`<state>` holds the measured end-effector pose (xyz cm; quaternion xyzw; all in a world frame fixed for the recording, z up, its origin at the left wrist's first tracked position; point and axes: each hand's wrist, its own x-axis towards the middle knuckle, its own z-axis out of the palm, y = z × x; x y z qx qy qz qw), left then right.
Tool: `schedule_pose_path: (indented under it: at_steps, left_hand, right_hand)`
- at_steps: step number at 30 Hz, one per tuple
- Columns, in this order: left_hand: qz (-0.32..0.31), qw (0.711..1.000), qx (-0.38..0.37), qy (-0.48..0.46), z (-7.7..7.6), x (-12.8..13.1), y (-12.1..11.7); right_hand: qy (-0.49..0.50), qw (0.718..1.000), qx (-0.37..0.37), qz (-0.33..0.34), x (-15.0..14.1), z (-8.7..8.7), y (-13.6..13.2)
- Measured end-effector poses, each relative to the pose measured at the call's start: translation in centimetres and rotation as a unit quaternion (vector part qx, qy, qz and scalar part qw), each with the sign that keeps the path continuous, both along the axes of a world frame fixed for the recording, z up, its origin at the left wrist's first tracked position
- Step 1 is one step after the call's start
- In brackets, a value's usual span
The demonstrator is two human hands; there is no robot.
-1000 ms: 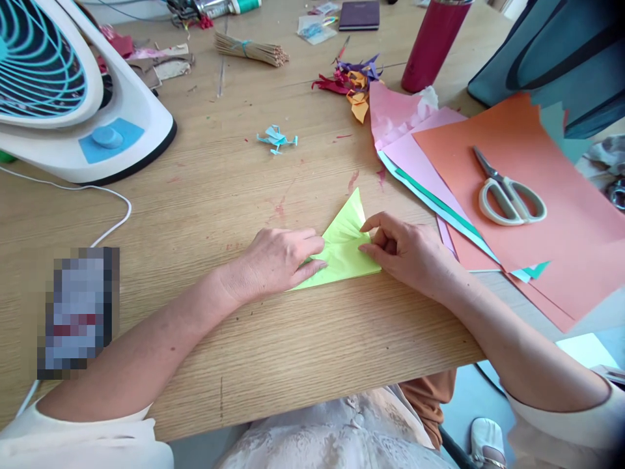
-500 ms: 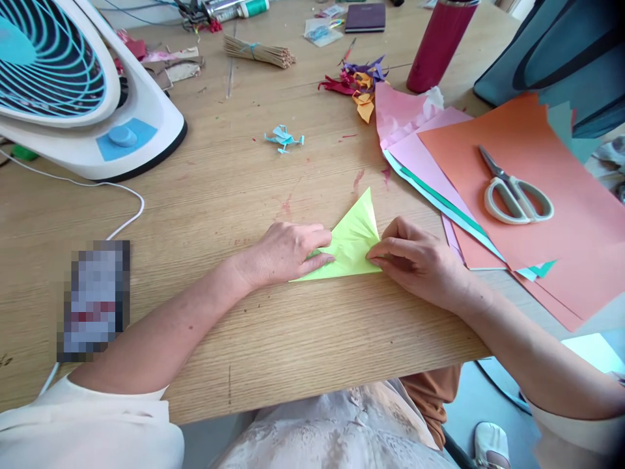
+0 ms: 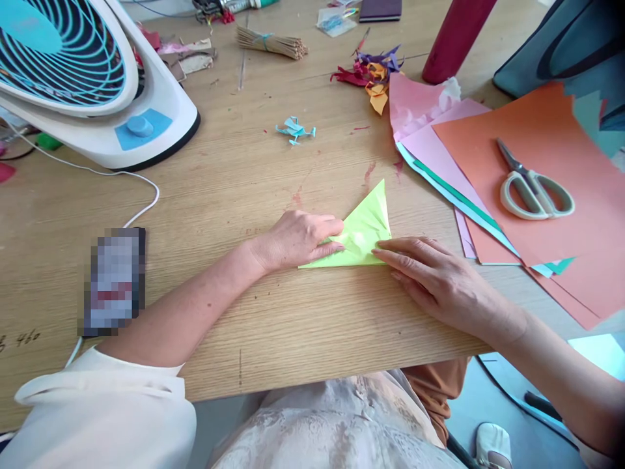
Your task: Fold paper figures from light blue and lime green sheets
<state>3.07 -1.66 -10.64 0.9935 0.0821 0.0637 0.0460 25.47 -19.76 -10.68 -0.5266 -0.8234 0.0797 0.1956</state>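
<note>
Lime-green folded paper point(image 3: 367, 225): curled left hand point(image 3: 301, 238) apparently steadies it, pinch unclear; straight-fingered right hand point(image 3: 439, 280) likely flattens its right corner.

The left grip point(image 3: 303, 241) covers part of the lime paper point(image 3: 366, 228), the view's edge crops the fan point(image 3: 92, 71) and dark red bottle point(image 3: 458, 40), and pixelation obscures the phone-like device point(image 3: 116, 280).

A folded, creased sheet of lime-green paper point(image 3: 366, 225) lies on the wooden table point(image 3: 303, 319), its long straight side toward the table's front edge, a sharp corner pointing away, its layers hard to count.
</note>
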Motion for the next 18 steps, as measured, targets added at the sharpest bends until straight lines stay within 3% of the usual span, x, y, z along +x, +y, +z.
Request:
schedule_pose_path:
  at_steps: [12,18]
  left_hand:
    - [-0.007,1.0,0.019,-0.006,0.28,0.11,0.32]
    - [-0.061,0.997,0.022,-0.036,0.42,0.42,0.26]
  right_hand:
    - [-0.016,1.0,0.0,0.005,0.08,-0.24,0.12]
    - [-0.006,1.0,0.007,-0.004,-0.03,-0.35,0.25]
